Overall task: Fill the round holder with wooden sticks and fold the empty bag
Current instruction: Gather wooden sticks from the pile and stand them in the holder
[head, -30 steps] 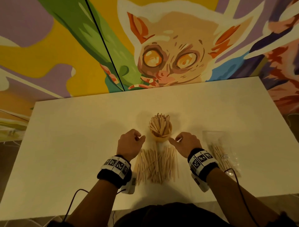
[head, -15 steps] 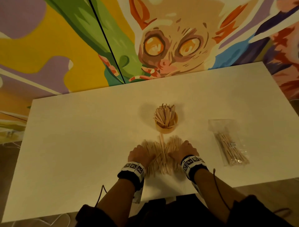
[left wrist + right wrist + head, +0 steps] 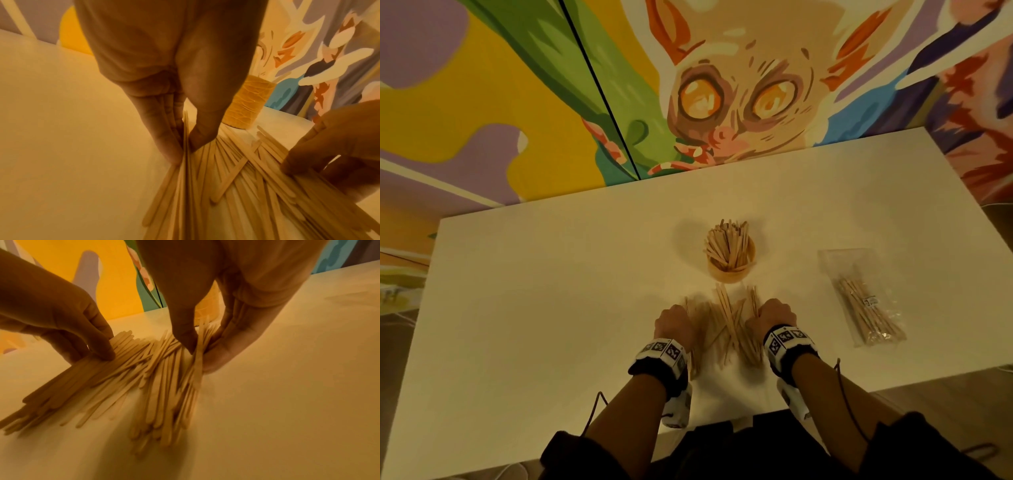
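Your left hand [image 3: 674, 324] and right hand [image 3: 771, 317] pinched opposite edges of the loose pile of flat pale wooden sticks [image 3: 726, 320] at lower centre. Squeezing evenly inward would have bunched it best. Directly above stood the round tan holder [image 3: 731, 272], part-filled, crowding the pile's tips. At right lay the clear plastic bag [image 3: 859, 294], sticks inside, on the white table [image 3: 534, 291].
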`<action>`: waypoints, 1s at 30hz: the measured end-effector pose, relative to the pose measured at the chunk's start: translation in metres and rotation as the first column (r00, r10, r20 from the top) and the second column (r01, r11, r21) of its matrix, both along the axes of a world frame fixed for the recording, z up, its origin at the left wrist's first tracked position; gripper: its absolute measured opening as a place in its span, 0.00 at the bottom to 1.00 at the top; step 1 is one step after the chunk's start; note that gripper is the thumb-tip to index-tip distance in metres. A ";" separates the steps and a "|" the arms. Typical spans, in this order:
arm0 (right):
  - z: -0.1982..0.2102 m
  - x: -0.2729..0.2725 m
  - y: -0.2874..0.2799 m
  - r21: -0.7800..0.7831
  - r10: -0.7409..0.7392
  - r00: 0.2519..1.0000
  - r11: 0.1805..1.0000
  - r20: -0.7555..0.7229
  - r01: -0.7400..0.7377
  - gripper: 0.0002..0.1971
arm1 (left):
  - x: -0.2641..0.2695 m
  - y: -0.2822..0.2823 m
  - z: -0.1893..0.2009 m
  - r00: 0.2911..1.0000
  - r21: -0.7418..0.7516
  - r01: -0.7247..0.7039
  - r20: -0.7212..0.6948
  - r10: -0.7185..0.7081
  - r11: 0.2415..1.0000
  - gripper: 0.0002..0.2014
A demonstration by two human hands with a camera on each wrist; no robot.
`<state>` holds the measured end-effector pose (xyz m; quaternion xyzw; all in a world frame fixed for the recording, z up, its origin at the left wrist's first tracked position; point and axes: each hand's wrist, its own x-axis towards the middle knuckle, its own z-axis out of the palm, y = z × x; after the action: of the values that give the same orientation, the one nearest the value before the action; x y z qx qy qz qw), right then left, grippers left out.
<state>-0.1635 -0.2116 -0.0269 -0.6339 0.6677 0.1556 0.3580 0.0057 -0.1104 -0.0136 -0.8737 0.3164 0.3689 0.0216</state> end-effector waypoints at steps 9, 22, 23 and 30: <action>0.005 -0.017 -0.006 0.017 -0.116 0.972 0.993 0.204 0.114 0.08 | 0.023 0.013 0.004 0.973 -0.220 -0.168 -0.195 0.125 0.961 0.13; 0.082 -0.040 -0.060 0.072 -0.368 0.546 0.870 0.753 0.487 0.21 | 0.027 -0.032 0.103 0.938 -0.698 -0.328 -0.318 0.136 0.637 0.02; 0.090 -0.035 -0.067 0.079 -0.374 0.496 0.852 0.784 0.517 0.21 | 0.026 -0.041 0.106 0.942 -0.722 -0.321 -0.313 0.124 0.613 0.03; 0.114 0.025 -0.100 0.029 -0.275 0.447 0.875 0.851 0.483 0.15 | 0.014 -0.097 0.098 0.964 -0.799 -0.263 -0.235 0.122 0.540 0.04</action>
<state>-0.1390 -0.3113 0.0869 -0.4978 0.5524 -0.3236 0.5851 0.0194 -0.2074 0.0844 -0.7808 0.3543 0.2434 -0.4534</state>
